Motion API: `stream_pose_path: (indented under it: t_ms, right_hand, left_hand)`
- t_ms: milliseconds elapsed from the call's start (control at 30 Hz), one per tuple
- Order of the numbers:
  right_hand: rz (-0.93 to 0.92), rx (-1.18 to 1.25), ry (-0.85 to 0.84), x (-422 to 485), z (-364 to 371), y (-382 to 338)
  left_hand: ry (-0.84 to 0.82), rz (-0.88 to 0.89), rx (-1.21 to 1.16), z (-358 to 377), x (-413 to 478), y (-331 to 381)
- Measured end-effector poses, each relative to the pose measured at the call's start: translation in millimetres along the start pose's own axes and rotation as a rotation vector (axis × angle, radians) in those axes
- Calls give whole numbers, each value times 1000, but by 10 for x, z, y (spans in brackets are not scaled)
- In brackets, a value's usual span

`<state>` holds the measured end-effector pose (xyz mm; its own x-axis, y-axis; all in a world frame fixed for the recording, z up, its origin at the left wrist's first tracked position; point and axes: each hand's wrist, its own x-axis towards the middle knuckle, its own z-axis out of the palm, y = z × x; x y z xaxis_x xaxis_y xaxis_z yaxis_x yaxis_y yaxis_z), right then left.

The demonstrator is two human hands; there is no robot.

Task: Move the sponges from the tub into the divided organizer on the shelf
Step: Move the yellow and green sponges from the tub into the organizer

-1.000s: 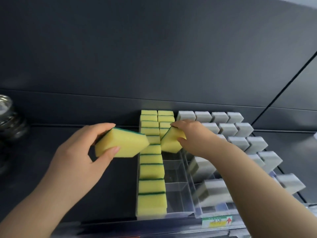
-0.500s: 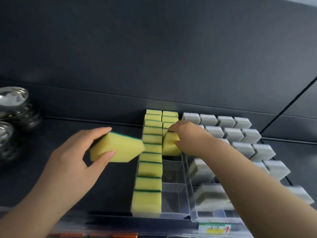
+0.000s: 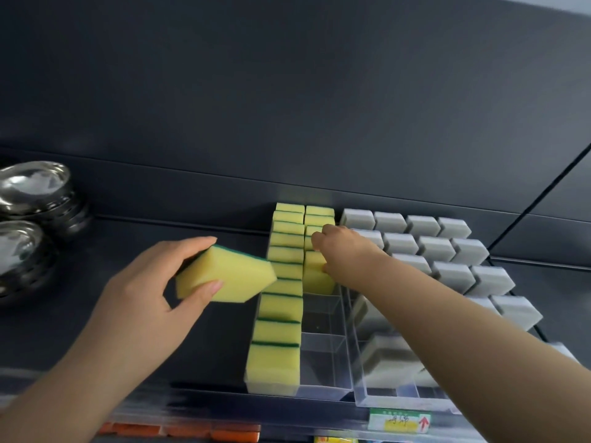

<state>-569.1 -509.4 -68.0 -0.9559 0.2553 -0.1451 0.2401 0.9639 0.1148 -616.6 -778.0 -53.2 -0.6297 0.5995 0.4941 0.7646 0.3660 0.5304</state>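
an upright sponge (image 3: 317, 278) is gripped by the right hand (image 3: 347, 251) to fit the organizer (image 3: 323, 345); a spare sponge (image 3: 228, 278) is clasped ready by the left hand (image 3: 150, 292).

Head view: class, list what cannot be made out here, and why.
All in the head view:
- Tub: outside the frame.
- Shelf label: print too small and blurred.
- Nearest grey sponges: partly hidden by the right forearm.
- Steel bowls: cut by the left edge.
- Slotted yellow sponge: top hidden by the right hand.
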Motion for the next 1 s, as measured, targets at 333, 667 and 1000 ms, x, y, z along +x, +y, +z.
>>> stream_pose_path:
  t_ms: [333,667,1000]
  right_hand:
    - [15,529,346,-431,-468,283]
    - [-6,609,334,-570,-267,316]
    - [25,466,277,-429,-89,379]
  left_hand:
    - [-101,120,-9,274,542,334]
    - [-471,149,158,1028,1088,539]
    - [-542,118,168,1078,1113,402]
